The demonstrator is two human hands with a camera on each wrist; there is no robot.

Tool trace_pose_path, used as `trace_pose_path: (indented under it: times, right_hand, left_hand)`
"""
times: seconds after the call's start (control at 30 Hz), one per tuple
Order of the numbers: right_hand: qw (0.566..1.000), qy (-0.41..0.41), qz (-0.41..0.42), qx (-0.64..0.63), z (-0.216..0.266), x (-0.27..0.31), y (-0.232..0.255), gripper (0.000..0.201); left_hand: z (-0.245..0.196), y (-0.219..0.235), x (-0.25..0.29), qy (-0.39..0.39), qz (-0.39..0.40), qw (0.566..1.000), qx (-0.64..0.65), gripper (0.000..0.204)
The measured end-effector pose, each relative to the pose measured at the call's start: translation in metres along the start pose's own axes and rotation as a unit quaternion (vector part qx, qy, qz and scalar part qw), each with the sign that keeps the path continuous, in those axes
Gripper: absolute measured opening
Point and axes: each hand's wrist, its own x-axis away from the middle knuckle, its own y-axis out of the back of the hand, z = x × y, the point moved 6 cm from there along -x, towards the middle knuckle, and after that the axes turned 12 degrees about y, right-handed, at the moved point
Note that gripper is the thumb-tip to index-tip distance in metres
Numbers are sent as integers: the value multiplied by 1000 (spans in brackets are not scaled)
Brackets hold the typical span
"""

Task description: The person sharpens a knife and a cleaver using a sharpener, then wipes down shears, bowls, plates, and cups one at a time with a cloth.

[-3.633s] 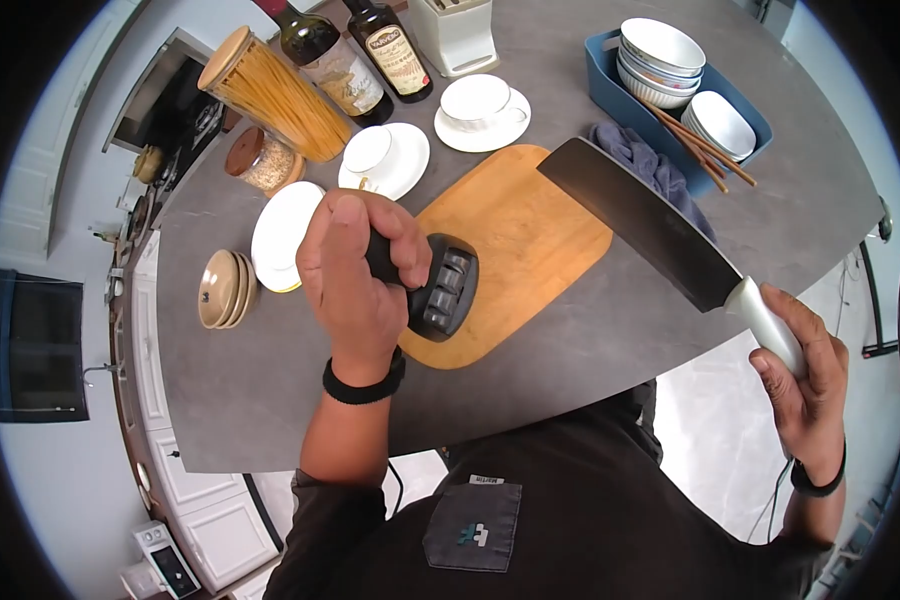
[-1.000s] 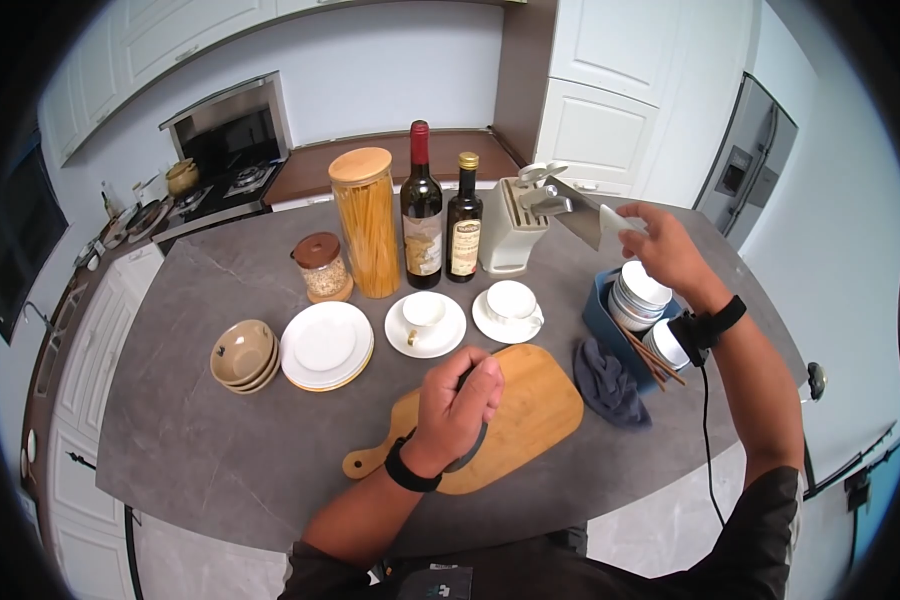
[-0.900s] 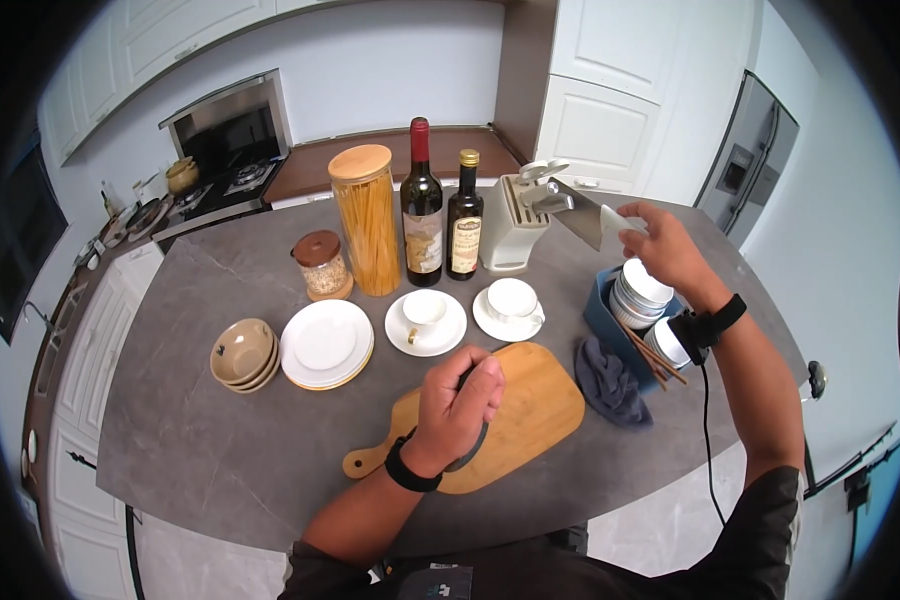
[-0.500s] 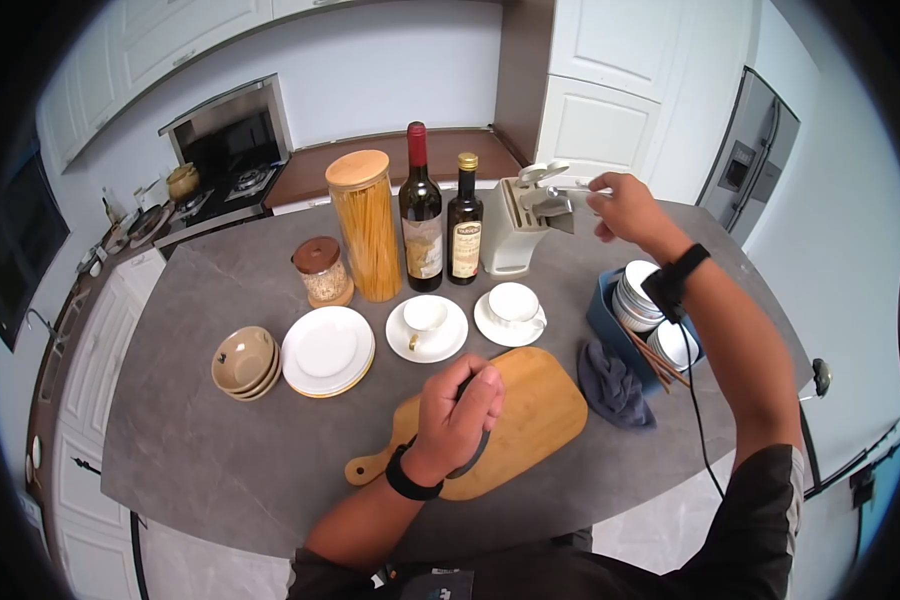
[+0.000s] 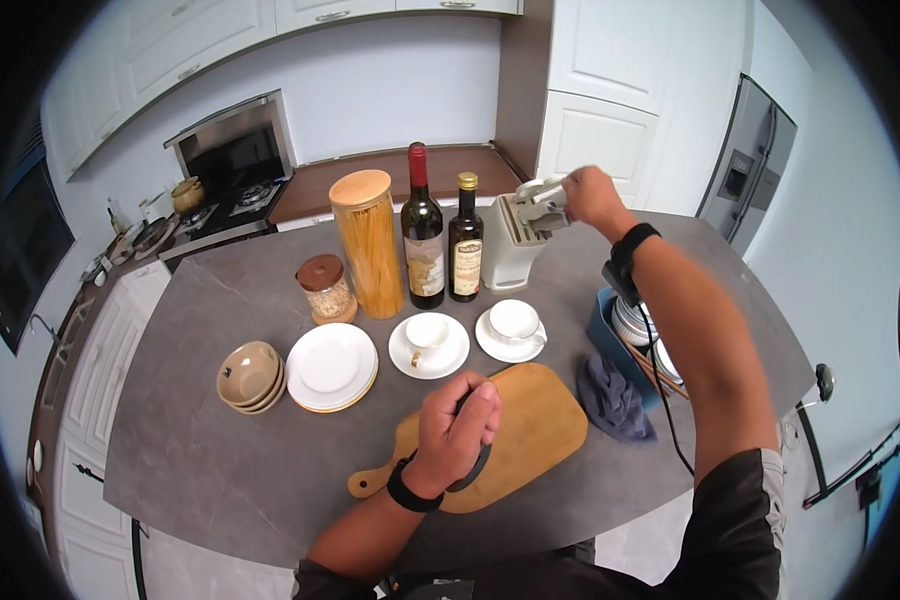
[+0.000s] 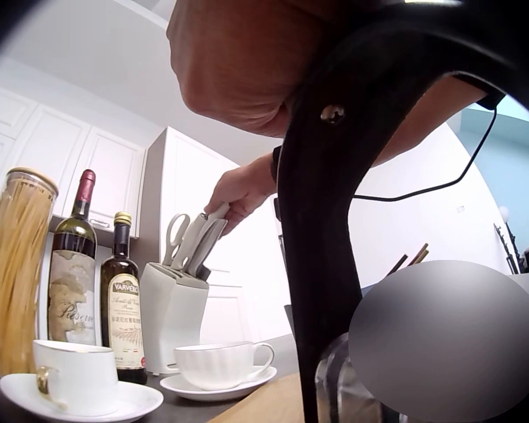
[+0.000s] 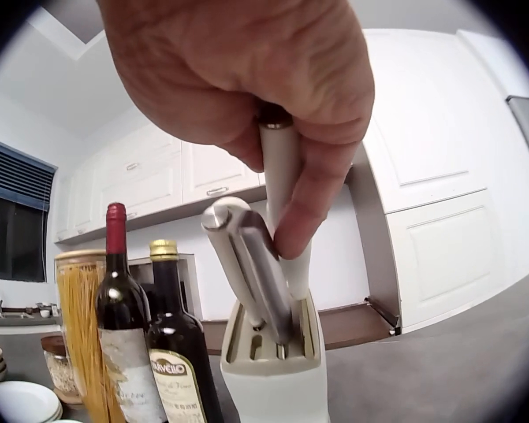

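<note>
My right hand (image 5: 595, 200) is at the white knife block (image 5: 510, 250) at the back of the table. In the right wrist view its fingers grip the white handle (image 7: 280, 167) of the cleaver, which stands upright at the top of the block, blade hidden in it. Beside it in the slots are other knife handles (image 7: 234, 251) and, in the left wrist view, scissors (image 6: 175, 236). My left hand (image 5: 455, 425) grips the black handle of the knife sharpener (image 5: 475, 465), mostly covered by the hand, on the wooden cutting board (image 5: 535, 430).
Left of the block stand two bottles (image 5: 425, 260), a spaghetti jar (image 5: 368, 250) and an oat jar (image 5: 325, 288). Nearer are two cups on saucers (image 5: 428, 365), plates (image 5: 332, 360) and bowls (image 5: 248, 375). A blue basket (image 5: 600, 325) and a grey cloth (image 5: 615, 400) are at right.
The cleaver has gone from over the near right edge to the knife block, its blade now out of sight. My right hand moved left and farther back with it. My left hand stays on the sharpener.
</note>
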Motion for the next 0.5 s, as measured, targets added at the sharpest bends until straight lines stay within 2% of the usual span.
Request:
trace_pose_path:
  times: [0.03,0.07,0.13,0.17,0.2,0.27,0.3,0.37,0.43,0.5]
  right_hand:
    - [997,29,13,74,1,0,-4,42]
    - [997,29,13,74,-3,2,-7,42]
    - [1000,-21,-14,15,-10,7,-8,50]
    - [998,-15,-44,45,-11,9,-2,53]
    - [998,-17,-41,45,-8,14,-1,53]
    - [966,98,-170,167,25,36,29,44]
    - [967,96,-166,168,35,50,34,44]
    - [954,215,-183,103,73,87,46,31]
    - [965,235,-113,34,99,127,43,23]
    - [954,289,-14,-76,132,178,36,27]
  left_hand:
    - [0,0,0,3,1,1000,-1,27]
    - [1,1,0,3,1,1000,-2,27]
    - [2,2,-1,2,4,1000,-5,27]
    - [2,2,-1,5,2,1000,-5,27]
    - [2,2,-1,1,5,1000,-1,27]
    - [2,2,-1,2,6,1000,6,27]
    - [1,2,-1,-1,7,1000,4,27]
    - [1,3,-2,-2,6,1000,5,27]
    - [2,2,-2,3,3,1000,7,27]
    - [4,0,-1,10,0,1000,11,28]
